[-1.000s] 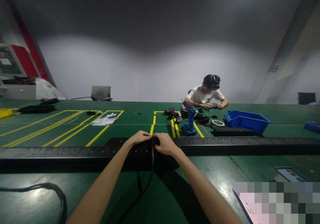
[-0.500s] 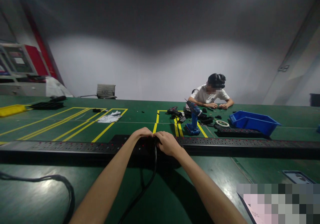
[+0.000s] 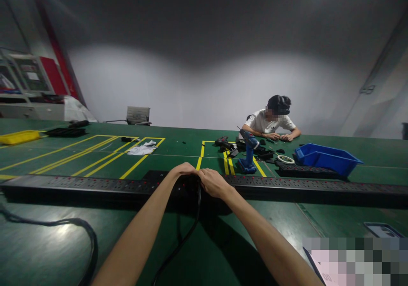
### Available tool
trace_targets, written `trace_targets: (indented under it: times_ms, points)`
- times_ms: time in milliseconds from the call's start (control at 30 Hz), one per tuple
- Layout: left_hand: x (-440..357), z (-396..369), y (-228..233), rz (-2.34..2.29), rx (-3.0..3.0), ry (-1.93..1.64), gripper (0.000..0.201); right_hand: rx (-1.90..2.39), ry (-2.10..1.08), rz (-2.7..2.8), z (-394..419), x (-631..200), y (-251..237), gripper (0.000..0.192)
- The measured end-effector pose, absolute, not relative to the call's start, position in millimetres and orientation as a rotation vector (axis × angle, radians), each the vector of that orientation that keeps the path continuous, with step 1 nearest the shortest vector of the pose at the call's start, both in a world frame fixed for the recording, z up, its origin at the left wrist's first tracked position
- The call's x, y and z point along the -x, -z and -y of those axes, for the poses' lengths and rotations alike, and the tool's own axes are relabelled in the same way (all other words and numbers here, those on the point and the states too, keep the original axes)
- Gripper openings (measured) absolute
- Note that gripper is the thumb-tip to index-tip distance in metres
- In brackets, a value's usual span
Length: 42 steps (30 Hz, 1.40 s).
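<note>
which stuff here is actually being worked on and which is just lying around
In hand:
left hand
right hand
black cable
long power strip

Lying about:
blue drill
blue bin
tape roll
yellow tray
white papers

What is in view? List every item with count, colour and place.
power strip: one, black, long, across the near table
cable: one, black, running from the hands toward the camera
second cable: one, black, looped, near left
drill: one, blue, upright, mid table
bin: one, blue, far right
tray: one, yellow, far left
tape roll: one, whitish, beside bin
co-worker: one, white shirt, seated opposite
left hand: on strip
right hand: on strip
</note>
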State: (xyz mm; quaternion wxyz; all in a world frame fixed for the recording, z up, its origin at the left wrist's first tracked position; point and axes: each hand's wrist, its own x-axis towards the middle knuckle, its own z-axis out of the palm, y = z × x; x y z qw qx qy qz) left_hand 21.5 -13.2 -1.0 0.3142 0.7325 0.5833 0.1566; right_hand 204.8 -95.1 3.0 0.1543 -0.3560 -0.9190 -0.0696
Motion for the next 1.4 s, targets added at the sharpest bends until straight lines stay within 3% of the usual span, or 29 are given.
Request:
trace_targets:
  times_ms: [200,367,500,800,1000,1100,1233,1400]
  points:
    - [-19.7,10.3,7.7,-1.521,-1.915,-0.382,0.022,1.008,0.026,2.525,88.1,-210.2,4.4,0.023]
    - [-18.5,5.7,14.3,-1.509,-1.906,-0.399,0.024,1.024,-0.319,2.295,76.9,-213.4,12.6,0.052]
    - [-18.6,6.6,14.2,-1.527,-1.895,-0.416,0.024,1.182,-0.403,2.201,69.0,-213.4,14.6,0.031]
    - [-19.9,6.7,17.5,-1.576,-1.845,-0.450,0.023,1.048,-0.537,2.185,76.2,-216.5,6.0,0.030]
    - [-19.6,3.2,22.4,-1.566,-1.839,-0.470,0.022,0.969,-0.576,2.175,74.8,-218.0,9.1,0.024]
    - [-19.6,2.9,22.2,-1.569,-1.838,-0.475,0.023,0.994,-0.563,2.212,73.1,-218.9,11.6,0.032]
    - [-18.8,4.2,21.3,-1.591,-1.850,-0.447,0.022,1.006,-0.350,2.325,77.4,-217.9,11.8,0.046]
    - [-17.5,6.1,20.8,-1.525,-1.848,-0.473,0.024,1.062,-0.149,2.386,83.8,-214.7,13.3,0.042]
